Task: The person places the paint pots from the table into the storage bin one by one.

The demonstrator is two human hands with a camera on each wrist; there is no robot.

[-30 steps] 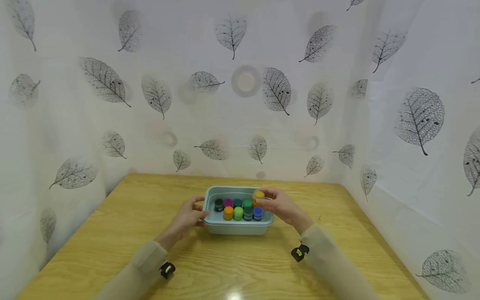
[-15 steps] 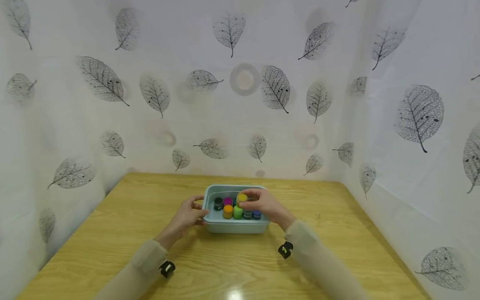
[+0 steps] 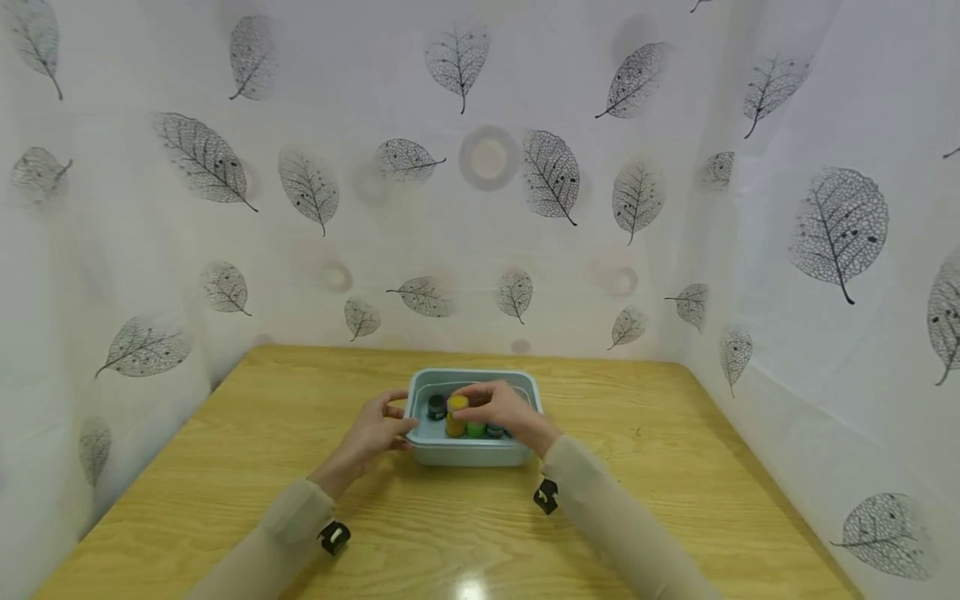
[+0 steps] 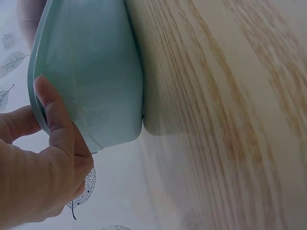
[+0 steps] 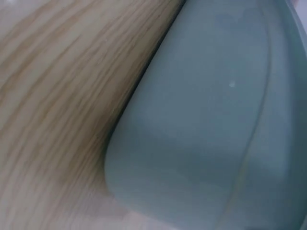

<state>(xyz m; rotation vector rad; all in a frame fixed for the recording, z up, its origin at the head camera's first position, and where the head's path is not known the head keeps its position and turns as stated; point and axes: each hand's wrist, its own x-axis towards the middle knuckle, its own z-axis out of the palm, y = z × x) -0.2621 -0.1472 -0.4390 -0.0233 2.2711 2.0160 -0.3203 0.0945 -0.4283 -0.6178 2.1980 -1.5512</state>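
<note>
A pale blue-green plastic tub (image 3: 472, 457) stands on the wooden table with small lidded paint jars inside. My left hand (image 3: 378, 429) pinches the tub's left rim, thumb and fingers on either side of its edge in the left wrist view. Between thumb and fingers, my right hand (image 3: 498, 408) holds a yellow-topped paint jar (image 3: 458, 402) right over an orange jar (image 3: 454, 427). A black jar (image 3: 437, 407) sits to the left, a light green jar (image 3: 476, 430) and a dark jar (image 3: 495, 432) to the right. My right hand hides the other jars.
The wooden table (image 3: 300, 400) extends around the tub. White curtains (image 3: 480, 208) with a leaf print hang behind it and at both sides. Only the tub's outer wall (image 5: 192, 120) and table show in the right wrist view.
My right hand has carried the yellow-topped jar leftward, from the tub's right end to over the orange jar. The left hand keeps its grip on the rim.
</note>
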